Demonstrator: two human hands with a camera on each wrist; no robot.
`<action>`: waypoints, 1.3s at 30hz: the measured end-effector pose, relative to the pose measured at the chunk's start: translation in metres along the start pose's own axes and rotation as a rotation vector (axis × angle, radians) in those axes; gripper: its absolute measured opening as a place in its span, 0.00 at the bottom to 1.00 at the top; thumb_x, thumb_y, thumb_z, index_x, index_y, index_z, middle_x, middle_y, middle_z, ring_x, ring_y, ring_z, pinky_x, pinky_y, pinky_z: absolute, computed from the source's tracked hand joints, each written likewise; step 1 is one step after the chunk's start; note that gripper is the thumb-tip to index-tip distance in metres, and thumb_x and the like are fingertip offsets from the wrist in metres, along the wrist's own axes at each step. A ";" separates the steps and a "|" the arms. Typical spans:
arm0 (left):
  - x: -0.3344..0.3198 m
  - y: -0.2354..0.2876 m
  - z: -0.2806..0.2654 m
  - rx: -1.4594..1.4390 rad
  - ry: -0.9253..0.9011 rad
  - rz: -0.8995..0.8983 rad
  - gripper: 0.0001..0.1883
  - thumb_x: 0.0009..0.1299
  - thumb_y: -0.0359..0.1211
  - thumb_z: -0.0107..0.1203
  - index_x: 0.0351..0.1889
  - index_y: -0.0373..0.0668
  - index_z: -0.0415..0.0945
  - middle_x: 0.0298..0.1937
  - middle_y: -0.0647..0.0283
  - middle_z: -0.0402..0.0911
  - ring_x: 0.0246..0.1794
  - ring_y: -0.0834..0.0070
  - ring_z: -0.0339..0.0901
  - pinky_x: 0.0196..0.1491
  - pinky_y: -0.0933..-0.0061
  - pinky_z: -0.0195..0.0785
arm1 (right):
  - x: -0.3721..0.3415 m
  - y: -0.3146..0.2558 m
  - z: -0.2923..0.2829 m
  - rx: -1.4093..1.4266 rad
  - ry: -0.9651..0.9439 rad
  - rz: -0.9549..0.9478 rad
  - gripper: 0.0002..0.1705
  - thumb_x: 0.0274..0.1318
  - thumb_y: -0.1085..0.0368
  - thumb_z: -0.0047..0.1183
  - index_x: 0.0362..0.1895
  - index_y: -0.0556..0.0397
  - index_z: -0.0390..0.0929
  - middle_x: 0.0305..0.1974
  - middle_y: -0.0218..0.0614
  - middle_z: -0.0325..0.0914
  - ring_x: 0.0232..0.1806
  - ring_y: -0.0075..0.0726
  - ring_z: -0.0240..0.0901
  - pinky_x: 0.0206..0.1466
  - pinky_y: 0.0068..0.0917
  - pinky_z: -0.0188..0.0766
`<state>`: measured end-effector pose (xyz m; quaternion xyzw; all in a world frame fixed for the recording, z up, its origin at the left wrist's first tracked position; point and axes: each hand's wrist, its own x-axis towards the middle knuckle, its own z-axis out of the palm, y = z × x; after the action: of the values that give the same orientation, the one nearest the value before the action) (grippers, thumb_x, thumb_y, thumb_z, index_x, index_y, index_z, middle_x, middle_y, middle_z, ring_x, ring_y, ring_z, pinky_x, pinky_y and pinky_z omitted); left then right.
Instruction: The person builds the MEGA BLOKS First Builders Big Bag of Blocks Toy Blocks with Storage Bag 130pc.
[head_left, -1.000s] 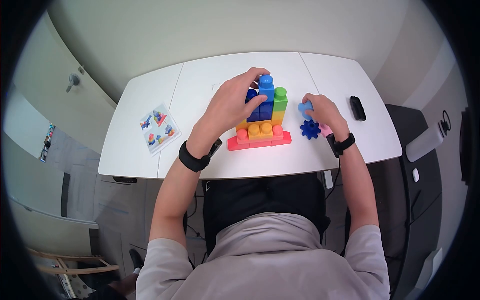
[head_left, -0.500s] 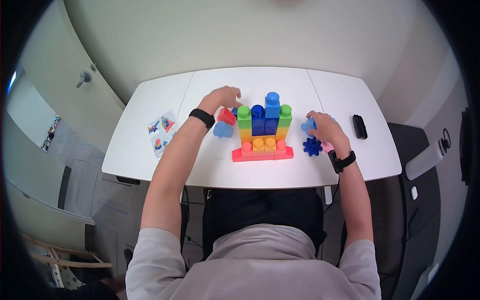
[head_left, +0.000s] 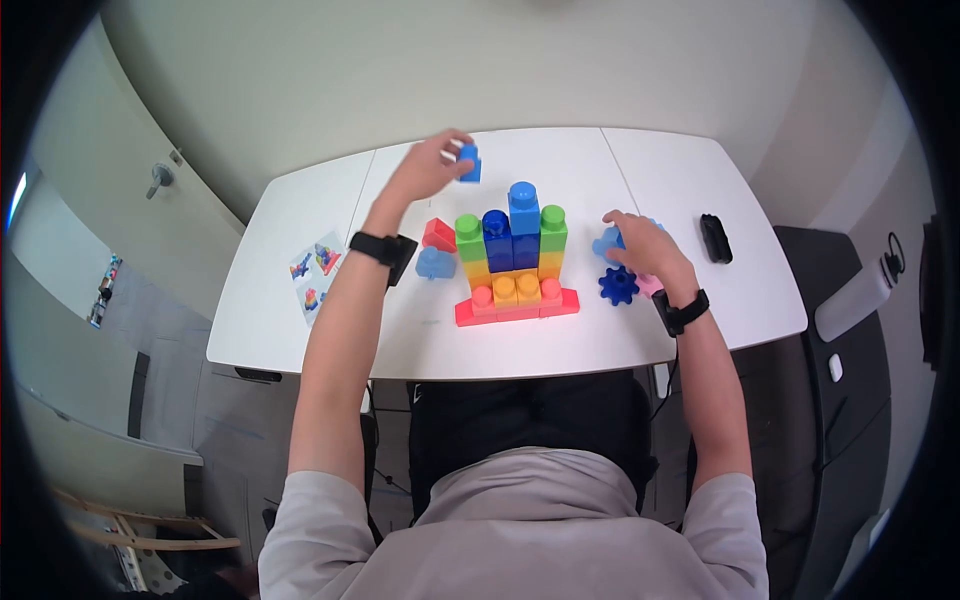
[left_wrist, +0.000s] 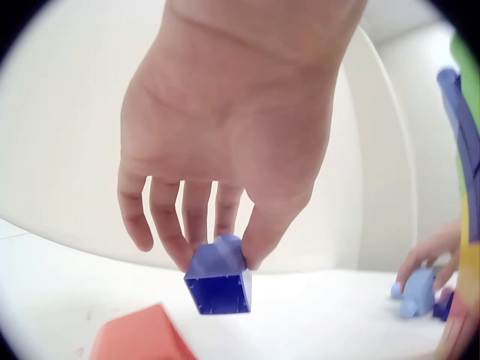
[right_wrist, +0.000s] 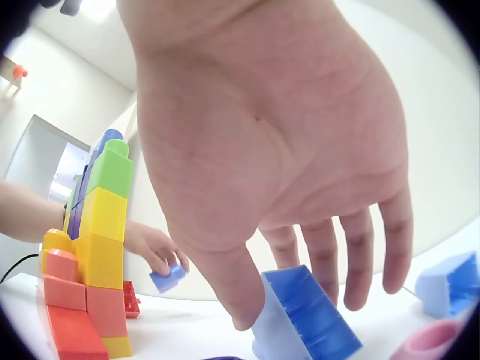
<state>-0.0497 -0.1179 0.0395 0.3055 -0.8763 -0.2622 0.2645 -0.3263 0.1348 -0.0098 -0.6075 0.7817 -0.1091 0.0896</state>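
Note:
My left hand [head_left: 432, 167] pinches a small blue block [head_left: 468, 165] between thumb and fingers, above the table's far side. The left wrist view shows its hollow underside, with a red block [left_wrist: 142, 337] below it. Beside the tower, my right hand [head_left: 648, 250] has its thumb and fingers around a light blue block [right_wrist: 311, 311], which lies tipped with its hollow side showing. In the middle stands a stepped tower of building blocks [head_left: 515, 290]: red base, orange and yellow above, then dark blue and green, one lighter blue block on top.
Left of the tower lie a red block [head_left: 438, 236] and a light blue piece [head_left: 435, 264]. A dark blue gear [head_left: 617, 286] and a pink piece [head_left: 648, 285] sit near the right hand. A picture sheet [head_left: 318, 262] lies left, a black case [head_left: 715, 238] right.
My left hand left the tower's top, reached down behind its left side, then lifted a blue block up and away. My right hand stays at the light blue block.

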 end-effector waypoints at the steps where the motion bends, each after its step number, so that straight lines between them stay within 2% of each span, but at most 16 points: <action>1: -0.011 0.011 -0.011 -0.118 0.036 0.062 0.22 0.70 0.35 0.67 0.61 0.47 0.78 0.51 0.59 0.86 0.48 0.67 0.86 0.50 0.66 0.79 | -0.001 0.000 0.001 0.010 -0.002 0.006 0.29 0.57 0.63 0.65 0.64 0.50 0.75 0.53 0.47 0.84 0.57 0.55 0.80 0.58 0.45 0.78; 5: -0.066 0.059 -0.030 -0.349 0.139 0.277 0.23 0.72 0.33 0.66 0.63 0.43 0.75 0.53 0.61 0.85 0.50 0.70 0.84 0.54 0.68 0.77 | 0.005 0.013 0.011 0.020 0.027 -0.043 0.29 0.57 0.65 0.64 0.63 0.50 0.76 0.53 0.48 0.84 0.57 0.55 0.80 0.58 0.44 0.78; 8: -0.093 0.079 -0.024 -0.220 0.124 0.349 0.23 0.72 0.32 0.66 0.64 0.43 0.74 0.54 0.62 0.83 0.52 0.72 0.82 0.56 0.69 0.75 | 0.005 0.013 0.017 0.000 0.078 -0.093 0.29 0.57 0.66 0.64 0.64 0.50 0.76 0.53 0.48 0.84 0.57 0.55 0.80 0.58 0.45 0.78; 16: -0.107 0.102 -0.008 -0.011 -0.058 0.244 0.21 0.71 0.32 0.68 0.58 0.42 0.73 0.54 0.57 0.85 0.54 0.64 0.84 0.56 0.65 0.76 | 0.009 0.012 0.017 0.029 0.069 -0.110 0.29 0.55 0.69 0.64 0.64 0.50 0.78 0.51 0.49 0.85 0.56 0.55 0.81 0.58 0.45 0.78; 19: -0.107 0.099 -0.010 0.022 -0.077 0.260 0.26 0.70 0.33 0.68 0.64 0.43 0.70 0.57 0.56 0.84 0.57 0.63 0.83 0.58 0.63 0.76 | 0.007 0.008 0.012 0.058 0.046 -0.088 0.28 0.54 0.70 0.63 0.62 0.50 0.79 0.49 0.49 0.86 0.54 0.55 0.81 0.58 0.45 0.78; 22: -0.114 0.103 -0.013 -0.029 -0.001 0.238 0.30 0.73 0.35 0.65 0.71 0.44 0.66 0.59 0.56 0.83 0.60 0.62 0.81 0.62 0.61 0.74 | 0.009 0.015 0.007 0.057 0.109 -0.134 0.29 0.54 0.71 0.62 0.63 0.52 0.77 0.50 0.52 0.84 0.53 0.57 0.81 0.57 0.44 0.78; 24: -0.114 0.097 -0.024 -0.033 -0.014 0.214 0.31 0.75 0.36 0.62 0.74 0.45 0.63 0.61 0.55 0.82 0.61 0.62 0.80 0.63 0.61 0.73 | 0.015 0.022 -0.002 0.177 0.352 -0.190 0.28 0.57 0.72 0.62 0.63 0.53 0.75 0.53 0.52 0.83 0.52 0.54 0.83 0.58 0.41 0.79; 25: -0.113 0.092 -0.030 -0.035 -0.022 0.190 0.32 0.76 0.36 0.60 0.76 0.45 0.60 0.62 0.55 0.81 0.62 0.62 0.79 0.65 0.60 0.72 | 0.012 0.018 -0.009 0.173 0.349 -0.188 0.28 0.57 0.72 0.62 0.63 0.53 0.75 0.53 0.52 0.83 0.52 0.54 0.83 0.58 0.41 0.79; 26: -0.112 0.086 -0.036 0.001 -0.019 0.222 0.28 0.79 0.37 0.55 0.75 0.45 0.63 0.60 0.56 0.83 0.61 0.62 0.81 0.65 0.59 0.72 | 0.008 0.008 -0.022 0.408 0.399 -0.223 0.27 0.59 0.71 0.63 0.63 0.53 0.75 0.55 0.50 0.81 0.53 0.50 0.82 0.58 0.40 0.79; 28: -0.112 0.080 -0.048 0.003 -0.049 0.206 0.27 0.79 0.42 0.56 0.74 0.45 0.65 0.58 0.54 0.84 0.60 0.61 0.82 0.64 0.59 0.73 | 0.001 -0.016 -0.040 0.837 0.489 -0.310 0.25 0.63 0.68 0.64 0.64 0.56 0.74 0.57 0.41 0.79 0.58 0.37 0.78 0.62 0.39 0.76; 29: -0.113 0.080 -0.051 0.013 -0.085 0.189 0.28 0.79 0.46 0.56 0.72 0.45 0.67 0.57 0.53 0.85 0.60 0.60 0.82 0.63 0.58 0.74 | 0.000 -0.025 -0.046 0.830 0.486 -0.313 0.25 0.63 0.68 0.64 0.64 0.56 0.74 0.57 0.41 0.79 0.58 0.37 0.78 0.62 0.39 0.76; 31: -0.115 0.080 -0.054 0.046 -0.084 0.171 0.25 0.79 0.42 0.56 0.71 0.45 0.68 0.55 0.54 0.86 0.58 0.62 0.83 0.64 0.59 0.74 | -0.002 -0.043 -0.053 0.852 0.663 -0.508 0.26 0.63 0.69 0.64 0.63 0.58 0.74 0.58 0.39 0.78 0.62 0.36 0.75 0.66 0.39 0.74; 32: -0.116 0.079 -0.055 0.083 -0.088 0.154 0.23 0.79 0.38 0.55 0.70 0.45 0.70 0.53 0.56 0.86 0.56 0.63 0.84 0.64 0.60 0.74 | -0.005 -0.057 -0.057 0.938 0.667 -0.573 0.26 0.62 0.70 0.65 0.63 0.59 0.74 0.58 0.39 0.78 0.63 0.35 0.74 0.69 0.38 0.71; 36: -0.117 0.070 -0.059 0.101 -0.149 0.109 0.22 0.79 0.38 0.56 0.68 0.45 0.72 0.53 0.56 0.87 0.57 0.65 0.84 0.64 0.60 0.74 | -0.017 -0.105 -0.064 1.079 0.603 -0.686 0.25 0.62 0.69 0.66 0.62 0.58 0.75 0.55 0.41 0.81 0.59 0.37 0.77 0.69 0.36 0.72; 37: -0.117 0.066 -0.059 0.117 -0.121 0.131 0.22 0.78 0.42 0.58 0.66 0.44 0.73 0.51 0.56 0.87 0.56 0.64 0.85 0.61 0.61 0.75 | -0.018 -0.112 -0.067 1.075 0.600 -0.688 0.25 0.62 0.69 0.66 0.62 0.58 0.75 0.55 0.41 0.81 0.59 0.37 0.77 0.69 0.36 0.72; 39: -0.117 0.061 -0.063 0.130 -0.091 0.153 0.23 0.78 0.45 0.59 0.65 0.43 0.75 0.50 0.56 0.88 0.54 0.63 0.85 0.58 0.62 0.76 | -0.019 -0.121 -0.070 0.752 0.645 -0.718 0.28 0.60 0.68 0.68 0.63 0.56 0.76 0.51 0.44 0.84 0.54 0.37 0.82 0.65 0.35 0.75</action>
<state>0.0442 -0.0163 0.0871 0.2418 -0.9234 -0.1974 0.2235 -0.2277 0.1289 0.0911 -0.6960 0.4239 -0.5794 0.0141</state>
